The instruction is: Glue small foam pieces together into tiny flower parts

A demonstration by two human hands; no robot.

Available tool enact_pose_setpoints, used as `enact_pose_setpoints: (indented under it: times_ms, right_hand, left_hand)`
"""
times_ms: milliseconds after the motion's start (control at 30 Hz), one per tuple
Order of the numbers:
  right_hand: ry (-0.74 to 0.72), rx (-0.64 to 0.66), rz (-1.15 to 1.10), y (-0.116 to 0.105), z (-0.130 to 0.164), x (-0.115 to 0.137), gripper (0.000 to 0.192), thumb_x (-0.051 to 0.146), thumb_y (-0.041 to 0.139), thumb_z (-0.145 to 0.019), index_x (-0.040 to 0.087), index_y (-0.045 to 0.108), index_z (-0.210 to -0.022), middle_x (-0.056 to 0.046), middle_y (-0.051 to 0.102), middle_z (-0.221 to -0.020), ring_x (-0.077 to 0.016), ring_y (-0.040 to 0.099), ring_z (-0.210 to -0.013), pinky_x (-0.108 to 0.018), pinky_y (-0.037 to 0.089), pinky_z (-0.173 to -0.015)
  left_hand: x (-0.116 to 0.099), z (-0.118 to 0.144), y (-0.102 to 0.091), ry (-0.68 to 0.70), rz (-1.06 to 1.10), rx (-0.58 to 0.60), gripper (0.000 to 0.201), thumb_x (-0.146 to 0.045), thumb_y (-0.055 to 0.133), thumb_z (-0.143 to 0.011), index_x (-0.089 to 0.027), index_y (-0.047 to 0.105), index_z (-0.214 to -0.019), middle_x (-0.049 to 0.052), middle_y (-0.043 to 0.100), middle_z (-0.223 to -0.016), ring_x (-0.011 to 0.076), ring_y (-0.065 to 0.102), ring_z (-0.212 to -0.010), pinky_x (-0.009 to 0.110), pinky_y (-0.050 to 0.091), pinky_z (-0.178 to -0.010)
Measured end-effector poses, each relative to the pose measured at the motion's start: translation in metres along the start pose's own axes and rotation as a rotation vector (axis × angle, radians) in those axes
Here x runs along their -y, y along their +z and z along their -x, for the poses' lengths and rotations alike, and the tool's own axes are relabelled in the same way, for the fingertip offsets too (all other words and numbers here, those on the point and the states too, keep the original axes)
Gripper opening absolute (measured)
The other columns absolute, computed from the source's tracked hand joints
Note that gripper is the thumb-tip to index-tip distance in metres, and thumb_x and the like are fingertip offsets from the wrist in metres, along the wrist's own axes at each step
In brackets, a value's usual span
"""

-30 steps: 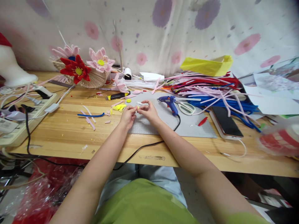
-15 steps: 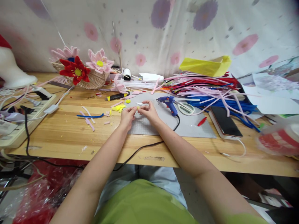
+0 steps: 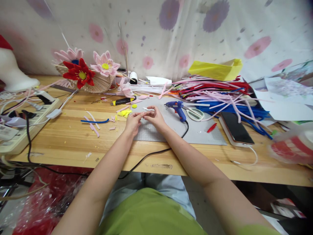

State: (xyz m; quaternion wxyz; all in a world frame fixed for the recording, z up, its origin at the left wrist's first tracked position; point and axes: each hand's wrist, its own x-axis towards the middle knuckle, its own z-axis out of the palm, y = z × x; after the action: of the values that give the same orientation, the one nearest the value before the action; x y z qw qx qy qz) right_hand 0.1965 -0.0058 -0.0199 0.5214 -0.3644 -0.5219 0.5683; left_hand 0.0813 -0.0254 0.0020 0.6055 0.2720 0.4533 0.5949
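Pale strip (image 3: 146,110) at frame centre: we are pinching it between both hands, left hand (image 3: 133,122) and right hand (image 3: 156,118); we are keeping fingertips close, grip light, over the grey mat (image 3: 195,130).

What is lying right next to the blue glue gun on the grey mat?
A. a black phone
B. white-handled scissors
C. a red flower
B: the white-handled scissors lie touching the right side of the blue glue gun on the grey mat; the other two lie off the mat.

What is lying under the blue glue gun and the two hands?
A grey mat on the wooden table lies under the glue gun, left hand and right hand. The hands hide the mat beneath them.
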Motion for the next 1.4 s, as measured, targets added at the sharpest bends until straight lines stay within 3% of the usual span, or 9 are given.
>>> enact_pose_setpoints:
  times_ms: [367,667,933,1167,1400]
  right_hand:
    - [0.007,-0.037,0.082,0.0016,-0.0004,-0.0030,0.049,0.028,0.072,-0.054,0.024,0.041,-0.092,0.008,0.064,-0.070,-0.0116,0.062,-0.066,-0.032,0.050,-0.075]
    - [0.008,-0.089,0.168,0.0005,0.0012,-0.0008,0.042,0.027,0.068,-0.058,0.024,0.039,-0.089,0.009,0.062,-0.067,-0.0107,0.060,-0.063,-0.030,0.049,-0.070]
    - [-0.013,-0.123,0.202,0.0024,0.0025,0.0021,0.041,0.027,0.069,-0.058,0.023,0.042,-0.089,0.007,0.063,-0.068,-0.0109,0.059,-0.063,-0.030,0.049,-0.071]
    - [-0.001,-0.124,0.121,-0.0016,0.0001,-0.0010,0.044,0.031,0.071,-0.058,0.024,0.041,-0.088,0.008,0.063,-0.069,-0.0114,0.062,-0.066,-0.033,0.050,-0.074]
    - [0.020,-0.105,0.133,-0.0012,0.0011,-0.0004,0.047,0.032,0.072,-0.056,0.024,0.041,-0.089,0.008,0.063,-0.068,-0.0123,0.062,-0.066,-0.034,0.050,-0.076]
  left_hand:
    - [-0.0034,-0.0022,-0.0024,-0.024,0.063,0.020,0.030,-0.006,0.070,-0.052,-0.015,0.042,-0.053,-0.007,0.043,-0.048,-0.0001,0.027,-0.040,0.014,0.012,-0.035]
    - [0.0030,-0.0008,-0.0015,0.010,-0.094,0.023,0.026,-0.023,0.077,-0.054,-0.013,0.053,-0.061,-0.007,0.041,-0.048,0.0022,0.032,-0.043,0.015,0.015,-0.037]
    - [0.0014,-0.0019,-0.0016,0.012,-0.051,0.007,0.031,-0.018,0.077,-0.052,-0.015,0.046,-0.056,-0.007,0.042,-0.049,0.0022,0.030,-0.043,0.016,0.013,-0.038]
    - [-0.0016,0.0015,-0.0002,-0.036,-0.087,0.078,0.035,-0.038,0.078,-0.055,-0.012,0.059,-0.068,-0.004,0.047,-0.058,0.0012,0.030,-0.044,0.017,0.013,-0.038]
    - [0.0026,0.0000,-0.0021,0.027,-0.164,-0.003,0.024,-0.028,0.076,-0.054,-0.011,0.065,-0.068,-0.004,0.045,-0.055,0.0026,0.032,-0.047,0.018,0.015,-0.040]
